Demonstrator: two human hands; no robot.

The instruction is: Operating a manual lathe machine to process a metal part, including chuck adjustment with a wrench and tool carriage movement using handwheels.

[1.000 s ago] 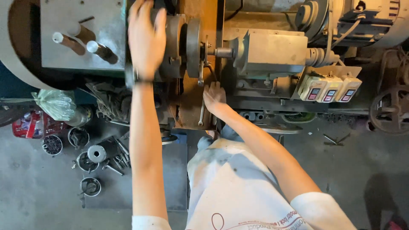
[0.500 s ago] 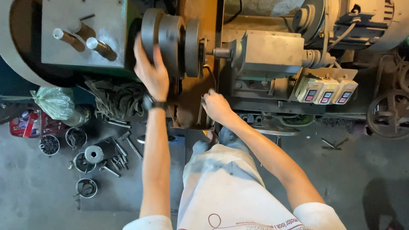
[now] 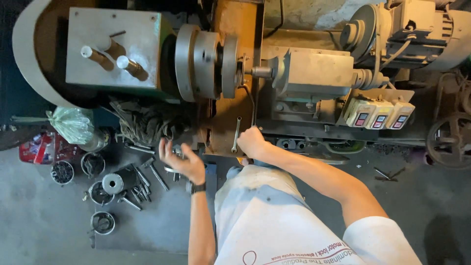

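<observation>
Head view: the left hand (image 3: 180,161) has dropped off the big grey steel lathe chuck (image 3: 206,61) and now hangs open, fingers loosely spread, holding nothing. So the chuck-turning looks finished. The right hand (image 3: 251,142) rests curled beside the slim silver spanner (image 3: 236,134) (not clearly gripping it), which lies on the orange bed, long axis pointing towards the chuck.

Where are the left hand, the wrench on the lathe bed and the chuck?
left hand (image 3: 182,159): head view, on the palm.
wrench (image 3: 236,133): head view, mid-shank, beside the right hand (image 3: 251,142).
chuck (image 3: 206,63): head view, on its round outer face.
</observation>
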